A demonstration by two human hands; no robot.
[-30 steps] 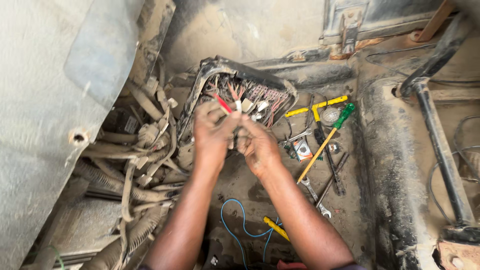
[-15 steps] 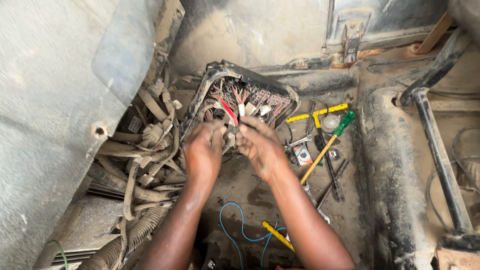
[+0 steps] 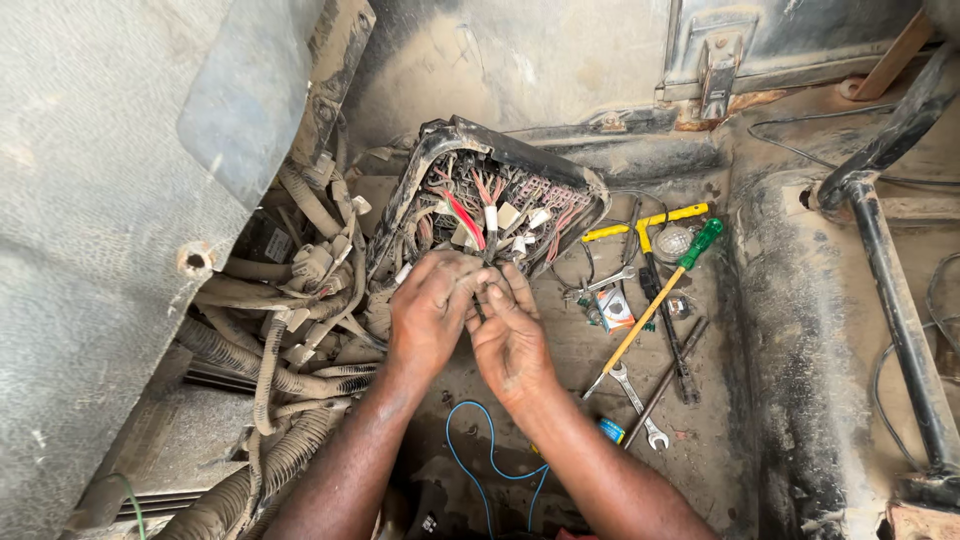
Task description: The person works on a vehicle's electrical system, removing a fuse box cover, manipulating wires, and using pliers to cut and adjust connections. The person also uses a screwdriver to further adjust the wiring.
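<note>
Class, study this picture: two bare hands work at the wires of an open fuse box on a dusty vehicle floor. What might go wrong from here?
1. Both hands, left hand and right hand, pinch thin wires at the fuse box; one might pull loose or get mixed up.
2. The screwdriver and spanner lie loose beside them and might get knocked.

Below you, the dusty metal floor (image 3: 790,330) carries a green-handled screwdriver (image 3: 655,300) lying aslant, a yellow-handled tool (image 3: 650,220) above it, a spanner (image 3: 635,400) near its tip, a blue wire (image 3: 480,460) looping beside your forearms, and a small orange packet (image 3: 613,308).
</note>
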